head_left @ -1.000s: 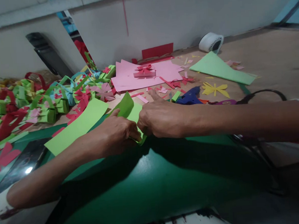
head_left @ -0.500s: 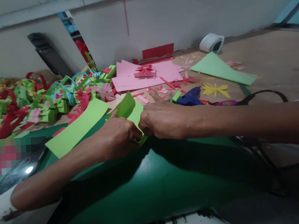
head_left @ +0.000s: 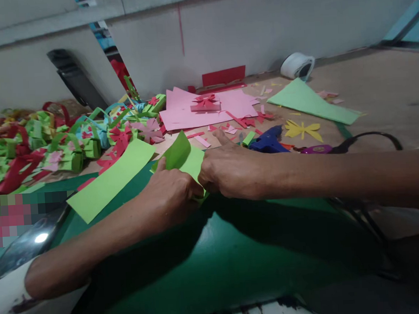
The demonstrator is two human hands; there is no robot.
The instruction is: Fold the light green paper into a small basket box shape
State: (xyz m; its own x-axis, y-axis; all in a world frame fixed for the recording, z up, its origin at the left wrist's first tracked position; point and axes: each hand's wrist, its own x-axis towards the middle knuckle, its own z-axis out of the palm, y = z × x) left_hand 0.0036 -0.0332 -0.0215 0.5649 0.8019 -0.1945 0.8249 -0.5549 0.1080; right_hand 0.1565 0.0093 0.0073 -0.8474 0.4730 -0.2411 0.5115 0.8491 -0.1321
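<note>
Both hands [head_left: 200, 183] pinch the green paper [head_left: 185, 157].

Left of the hands, a green strip [head_left: 111, 179] lies flat, passable above; beyond it a heap of paper baskets [head_left: 52, 143] blocks the far left; ahead, pink sheets [head_left: 199, 111] with a bow box [head_left: 205, 103] lie low; a blue glue gun [head_left: 267, 141] sits just beyond the right hand [head_left: 231, 172], its black cord [head_left: 368, 138] arching over the forearm; the brown floor [head_left: 386, 89] to the far right is open; the dark green sheet [head_left: 219, 256] near the body lies bare.
</note>
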